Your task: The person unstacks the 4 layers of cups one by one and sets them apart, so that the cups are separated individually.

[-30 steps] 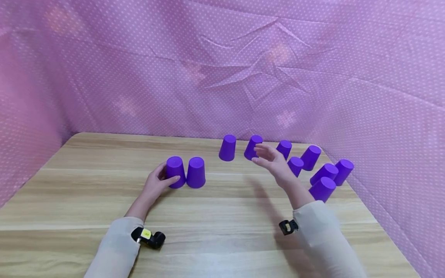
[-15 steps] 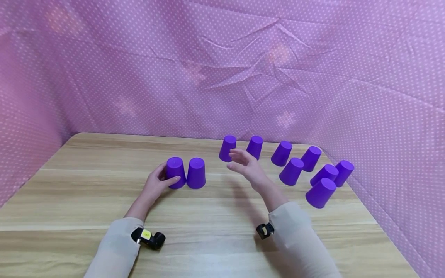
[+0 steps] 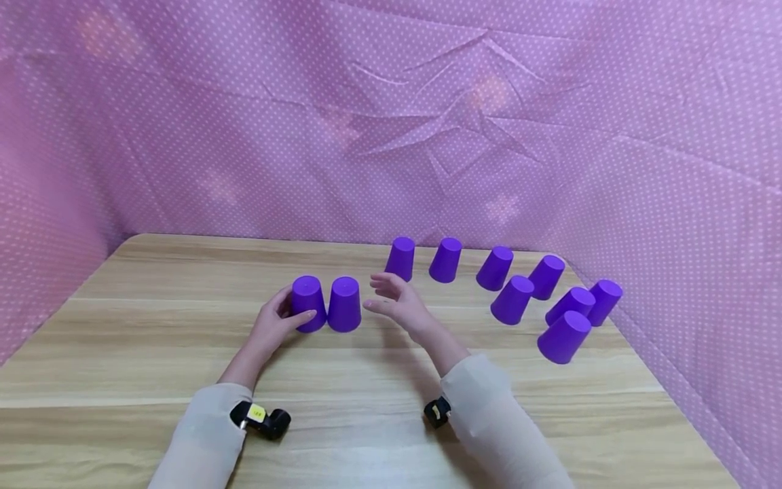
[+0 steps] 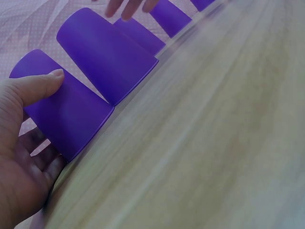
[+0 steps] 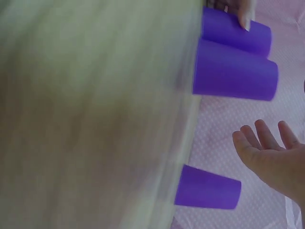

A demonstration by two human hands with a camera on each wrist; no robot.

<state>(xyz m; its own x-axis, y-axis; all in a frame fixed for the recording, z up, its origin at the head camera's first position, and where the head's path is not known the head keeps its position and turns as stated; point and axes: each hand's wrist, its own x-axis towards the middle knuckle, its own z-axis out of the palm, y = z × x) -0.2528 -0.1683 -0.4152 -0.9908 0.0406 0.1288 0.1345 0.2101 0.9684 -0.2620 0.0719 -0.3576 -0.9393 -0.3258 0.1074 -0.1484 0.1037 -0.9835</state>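
At the middle left of the table, my left hand (image 3: 273, 320) holds an upside-down purple cup (image 3: 308, 303), thumb on the near side and fingers round the far left. Its rim rests on the table in the left wrist view. Close against its right side stands a second upside-down purple cup (image 3: 345, 304), which appears to touch it at the base. My right hand (image 3: 400, 305) hovers just right of that second cup, fingers spread and slightly bent, holding nothing. In the right wrist view a gap shows between the right hand's fingers (image 5: 267, 136) and the cup (image 5: 236, 70).
Behind the right hand stands an upside-down purple cup (image 3: 400, 257), its base partly covered. Another cup (image 3: 446, 260) is beside it. Several more, such as the nearest cup (image 3: 563, 337), spread along the right side of the wooden table (image 3: 342, 421). A pink dotted cloth (image 3: 305, 136) hangs around.
My right hand has moved left and slightly toward me, from before the back-row cups to beside the second cup. The left hand and the cups have stayed in place.
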